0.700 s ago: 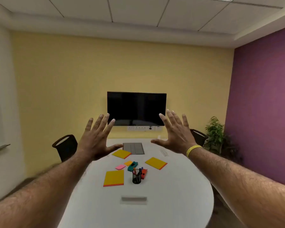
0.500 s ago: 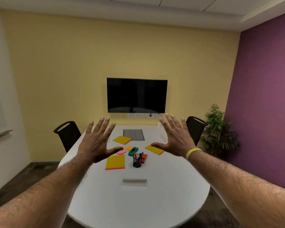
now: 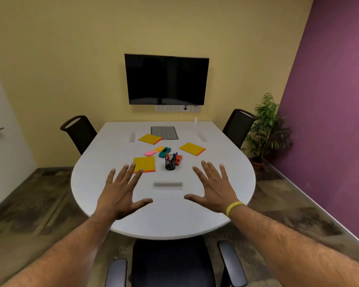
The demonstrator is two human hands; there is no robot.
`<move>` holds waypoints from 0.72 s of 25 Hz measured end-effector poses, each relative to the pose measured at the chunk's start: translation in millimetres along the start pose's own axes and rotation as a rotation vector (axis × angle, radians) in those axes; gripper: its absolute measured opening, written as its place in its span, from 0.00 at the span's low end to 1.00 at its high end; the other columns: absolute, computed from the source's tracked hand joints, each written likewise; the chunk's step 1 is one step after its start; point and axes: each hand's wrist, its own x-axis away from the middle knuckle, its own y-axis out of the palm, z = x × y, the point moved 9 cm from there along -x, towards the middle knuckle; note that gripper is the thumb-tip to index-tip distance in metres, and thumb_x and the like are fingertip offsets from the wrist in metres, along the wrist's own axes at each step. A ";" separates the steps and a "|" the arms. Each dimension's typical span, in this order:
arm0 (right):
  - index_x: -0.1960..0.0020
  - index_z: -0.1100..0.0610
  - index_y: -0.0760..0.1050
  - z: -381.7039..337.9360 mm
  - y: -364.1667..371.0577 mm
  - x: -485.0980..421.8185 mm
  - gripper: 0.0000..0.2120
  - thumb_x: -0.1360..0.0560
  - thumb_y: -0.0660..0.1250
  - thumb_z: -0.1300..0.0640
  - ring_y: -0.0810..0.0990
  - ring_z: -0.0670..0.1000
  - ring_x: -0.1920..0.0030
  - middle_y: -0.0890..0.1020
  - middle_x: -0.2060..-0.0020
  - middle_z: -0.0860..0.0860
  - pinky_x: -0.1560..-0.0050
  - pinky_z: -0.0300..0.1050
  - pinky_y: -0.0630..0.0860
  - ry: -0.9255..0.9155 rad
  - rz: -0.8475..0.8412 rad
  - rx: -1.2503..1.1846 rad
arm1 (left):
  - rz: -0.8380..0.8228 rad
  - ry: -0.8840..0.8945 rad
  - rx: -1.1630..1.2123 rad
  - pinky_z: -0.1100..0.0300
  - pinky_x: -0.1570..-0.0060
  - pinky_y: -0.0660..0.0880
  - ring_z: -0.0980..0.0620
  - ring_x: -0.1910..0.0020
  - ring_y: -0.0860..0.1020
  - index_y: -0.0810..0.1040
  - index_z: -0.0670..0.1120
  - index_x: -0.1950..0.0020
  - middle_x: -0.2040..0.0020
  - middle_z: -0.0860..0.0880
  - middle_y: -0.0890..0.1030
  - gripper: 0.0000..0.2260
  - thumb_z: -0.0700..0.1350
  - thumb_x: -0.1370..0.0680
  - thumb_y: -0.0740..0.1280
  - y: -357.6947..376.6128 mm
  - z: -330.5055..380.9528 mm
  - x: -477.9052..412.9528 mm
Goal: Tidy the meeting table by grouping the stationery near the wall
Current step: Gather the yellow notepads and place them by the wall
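- Two hands are being held out, fingers spread, above the near half of the white surface (image 3: 95,183) in the head view: the left hand (image 3: 120,193) and the right hand (image 3: 214,189).
- Nothing is being held or touched by either grip; both are being kept wide, palms down.
- No stationery is being moved yet, so the task is being judged as at its very start.
- Stationery is being seen scattered mid-surface: three yellow pads (image 3: 144,164) (image 3: 150,139) (image 3: 192,148), pink sticky notes (image 3: 149,153), orange sticky notes (image 3: 159,149), a teal item (image 3: 164,152), a pen cup (image 3: 170,163) and a red item (image 3: 178,159).
- All of it is lying well apart from the yellow wall (image 3: 71,59) at the far end.
- A forward reach is being called for next, probably to the nearest pad, just beyond the left fingertips (image 3: 125,167).
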 end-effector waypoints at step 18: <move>0.20 0.46 0.43 -83.4 129.5 98.0 0.52 0.35 0.43 0.17 0.43 0.55 0.20 0.46 0.20 0.54 0.25 0.62 0.33 0.078 -0.269 -0.084 | -0.222 -0.021 0.072 0.41 0.24 0.45 0.47 0.21 0.49 0.47 0.51 0.20 0.20 0.46 0.48 0.49 0.80 0.33 0.40 121.7 -28.0 134.5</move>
